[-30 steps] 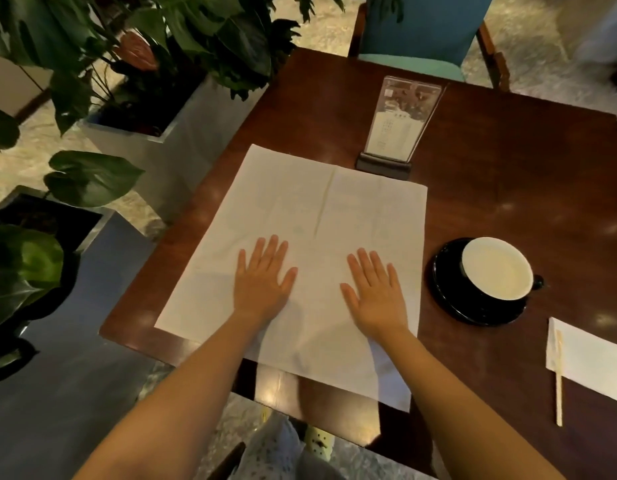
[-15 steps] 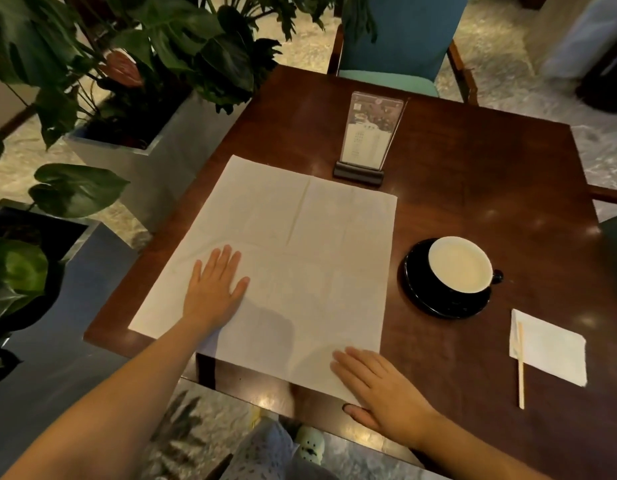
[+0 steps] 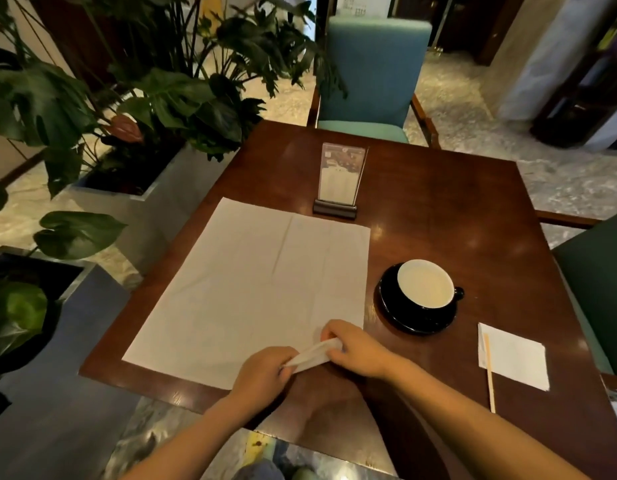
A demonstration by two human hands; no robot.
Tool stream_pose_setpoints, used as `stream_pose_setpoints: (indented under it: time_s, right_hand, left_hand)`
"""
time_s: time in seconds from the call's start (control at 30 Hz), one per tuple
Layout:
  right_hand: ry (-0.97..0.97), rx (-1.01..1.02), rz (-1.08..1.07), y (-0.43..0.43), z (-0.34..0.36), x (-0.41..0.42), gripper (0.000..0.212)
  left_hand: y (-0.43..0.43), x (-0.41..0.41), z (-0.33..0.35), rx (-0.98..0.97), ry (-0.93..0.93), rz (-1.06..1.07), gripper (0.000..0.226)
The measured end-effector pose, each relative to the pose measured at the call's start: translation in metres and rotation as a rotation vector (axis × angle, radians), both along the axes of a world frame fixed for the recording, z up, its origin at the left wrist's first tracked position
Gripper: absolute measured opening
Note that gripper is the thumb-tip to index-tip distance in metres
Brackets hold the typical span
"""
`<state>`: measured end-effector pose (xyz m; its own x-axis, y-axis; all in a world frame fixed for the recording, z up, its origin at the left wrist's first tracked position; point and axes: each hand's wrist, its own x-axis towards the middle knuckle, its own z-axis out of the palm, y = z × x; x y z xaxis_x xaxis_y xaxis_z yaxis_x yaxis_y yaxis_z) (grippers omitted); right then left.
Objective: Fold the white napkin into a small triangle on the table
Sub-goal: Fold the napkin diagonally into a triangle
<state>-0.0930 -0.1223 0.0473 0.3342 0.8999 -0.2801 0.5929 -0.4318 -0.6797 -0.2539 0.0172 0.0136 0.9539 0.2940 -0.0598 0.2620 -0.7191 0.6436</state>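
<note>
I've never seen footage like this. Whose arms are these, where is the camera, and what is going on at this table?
No machine here: a person wears a wide-angle camera on the head, looking forward and down, so the two bare arms at the bottom are their own. There is just this one view. On the dark brown wooden table lies a large white paper napkin, spread flat. The left hand and right hand both pinch its near right corner, lifted off the table, apparently to begin a fold. Also on the table: a clear upright menu stand behind the napkin, a black cup on a black saucer to the right, and a small folded white napkin with a thin wooden stick.
</note>
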Motion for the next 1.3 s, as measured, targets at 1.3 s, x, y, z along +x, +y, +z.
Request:
stream_pose_setpoints:
  time_s: [1.3]
  right_hand:
    - [-0.031, 0.055, -0.451, 0.390, -0.014, 0.140, 0.014]
  left_hand:
    - [0.323, 0.140, 0.021, -0.417, -0.017, 0.778, 0.007]
